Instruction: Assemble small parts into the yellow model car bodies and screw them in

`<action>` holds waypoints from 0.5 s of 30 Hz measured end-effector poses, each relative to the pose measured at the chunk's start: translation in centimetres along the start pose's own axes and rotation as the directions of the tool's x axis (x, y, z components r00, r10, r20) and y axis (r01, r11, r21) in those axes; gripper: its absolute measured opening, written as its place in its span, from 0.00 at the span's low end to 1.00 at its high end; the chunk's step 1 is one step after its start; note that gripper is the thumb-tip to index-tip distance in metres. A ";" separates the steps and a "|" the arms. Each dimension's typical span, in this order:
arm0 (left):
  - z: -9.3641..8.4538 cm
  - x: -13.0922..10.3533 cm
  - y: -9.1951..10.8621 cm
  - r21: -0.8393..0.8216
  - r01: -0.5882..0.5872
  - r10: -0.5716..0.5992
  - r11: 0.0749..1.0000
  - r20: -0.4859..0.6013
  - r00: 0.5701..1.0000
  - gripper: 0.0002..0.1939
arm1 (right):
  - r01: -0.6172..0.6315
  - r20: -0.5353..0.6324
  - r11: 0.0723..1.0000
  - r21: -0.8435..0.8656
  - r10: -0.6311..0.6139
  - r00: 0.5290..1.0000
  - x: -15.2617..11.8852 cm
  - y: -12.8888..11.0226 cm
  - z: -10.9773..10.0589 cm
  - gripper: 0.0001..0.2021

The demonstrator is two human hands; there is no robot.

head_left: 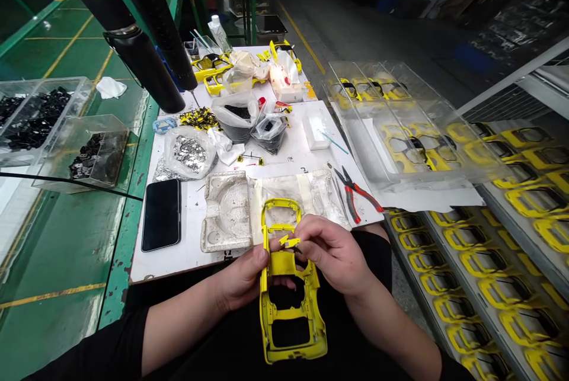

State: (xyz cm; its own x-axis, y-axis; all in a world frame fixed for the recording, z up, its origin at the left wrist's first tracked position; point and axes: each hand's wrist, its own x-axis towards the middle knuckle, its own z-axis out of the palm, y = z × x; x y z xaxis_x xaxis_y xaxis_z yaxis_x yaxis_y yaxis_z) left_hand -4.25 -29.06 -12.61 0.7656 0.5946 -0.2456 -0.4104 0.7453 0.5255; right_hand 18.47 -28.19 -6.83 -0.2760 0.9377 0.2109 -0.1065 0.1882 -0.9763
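Observation:
My left hand (244, 274) is closed around the left side of a yellow plastic car body shell (291, 313), which is tilted over my lap with its open underside toward me. Its far end reaches over the table edge. In my right hand (334, 250), thumb and fingers pinch a small yellow plastic part (291, 243) just above the shell's middle. Whether the part touches the shell, I cannot tell. Behind the shell lies a worn white mould-like block (227, 209). Red-handled pliers (355, 191) rest to the right of it.
A phone (161, 215) lies at the table's left. Bags of silver pieces (189, 153) and black pieces (239, 114) stand farther back. A black power screwdriver (153, 19) hangs above. Clear trays (400, 126) and racks of yellow shells (484, 256) flank the right side.

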 end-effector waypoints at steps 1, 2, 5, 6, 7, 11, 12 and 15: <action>-0.1 0.0 0.0 0.002 0.001 -0.001 1.000 -0.001 1.000 0.37 | -0.010 -0.014 1.000 -0.006 0.010 1.000 0.0 0.1 0.1 0.05; -0.1 0.0 0.0 0.006 0.002 -0.002 1.000 -0.001 1.000 0.37 | -0.019 -0.037 1.000 -0.023 0.018 0.999 0.0 0.2 0.3 0.06; 0.0 0.1 0.0 0.039 0.003 -0.003 0.999 -0.006 1.000 0.35 | -0.029 -0.139 0.990 -0.139 0.009 0.990 0.1 0.6 1.2 0.09; 0.2 0.1 0.0 0.053 0.000 0.000 0.999 -0.016 1.000 0.34 | -0.019 -0.167 0.982 -0.187 -0.012 0.986 0.0 0.7 1.4 0.09; 0.5 0.1 0.0 0.072 -0.003 0.006 0.997 -0.031 0.999 0.34 | -0.003 -0.183 0.974 -0.227 -0.040 0.982 0.0 0.8 1.7 0.09; 2.1 -0.4 0.5 0.235 0.038 0.001 0.971 -0.163 0.987 0.41 | 0.055 -0.191 0.949 -0.310 -0.119 0.974 -0.3 1.2 1.9 0.08; 2.5 -0.6 0.7 0.313 0.070 -0.001 0.947 -0.217 0.976 0.42 | 0.058 -0.199 0.949 -0.310 -0.124 0.972 -0.3 1.3 1.9 0.08; 3.5 -1.8 2.0 0.684 0.168 0.118 0.710 -0.350 0.929 0.35 | 0.071 -0.217 0.953 -0.295 -0.139 0.966 -0.4 1.5 1.6 0.06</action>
State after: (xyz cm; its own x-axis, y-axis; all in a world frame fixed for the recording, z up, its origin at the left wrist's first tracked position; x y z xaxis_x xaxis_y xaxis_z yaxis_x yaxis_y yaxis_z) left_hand -4.73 -29.70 -8.30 0.4893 0.7462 -0.4515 0.1762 0.4225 0.8891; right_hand 16.93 -28.77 -8.36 -0.0443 0.9432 0.3293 0.1608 0.3321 -0.9295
